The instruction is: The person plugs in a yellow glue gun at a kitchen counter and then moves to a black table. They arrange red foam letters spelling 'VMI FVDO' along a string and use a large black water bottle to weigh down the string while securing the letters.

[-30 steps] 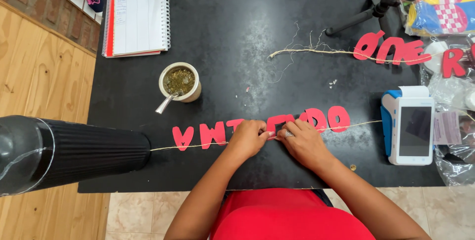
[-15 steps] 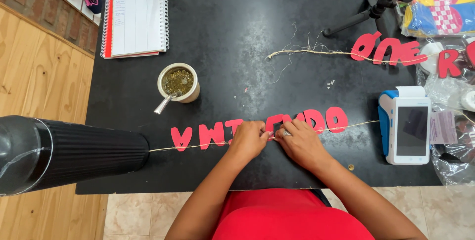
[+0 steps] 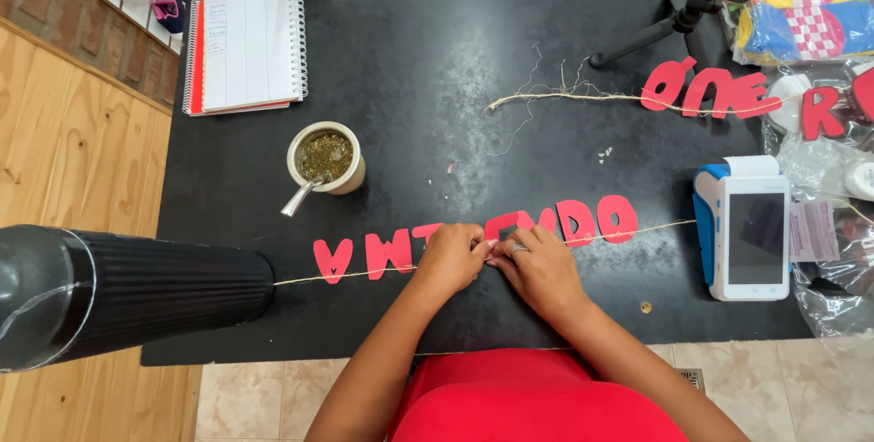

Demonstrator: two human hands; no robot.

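- My left hand (image 3: 451, 255) and right hand (image 3: 537, 264) meet at the middle of the twine (image 3: 651, 228), fingertips pinched on it and on a red letter (image 3: 506, 222) between them; both hands are closed in a fine grip, thumbs and forefingers nearly touching.
- The twine runs left to right across the counter (image 3: 428, 69), right in front of me, its long axis level with my hands; it leaves my left hand toward the black ribbed cylinder (image 3: 137, 292) and my right hand toward the card reader (image 3: 751, 237).
- Red letters already sit on the twine on both sides: two to the left of my left hand (image 3: 364, 255), three to the right of my right hand (image 3: 592, 219). Both hands are equally near the letter I grip.
- Beyond the twine, a second string of red letters (image 3: 719, 91) lies at the far right, with a frayed loose end trailing left.
- Beyond the twine to the left stands a cup of green herb with a metal straw (image 3: 326, 158); farther off, a spiral notebook (image 3: 246, 46) with a red cover edge.
- The card reader is white and blue with a dark screen, lying flat just right of the twine's end; clear plastic bags (image 3: 833, 260) lie beside it.
- A bright checked packet (image 3: 810, 0) sits at the far right corner, near a small black tripod (image 3: 665, 28).
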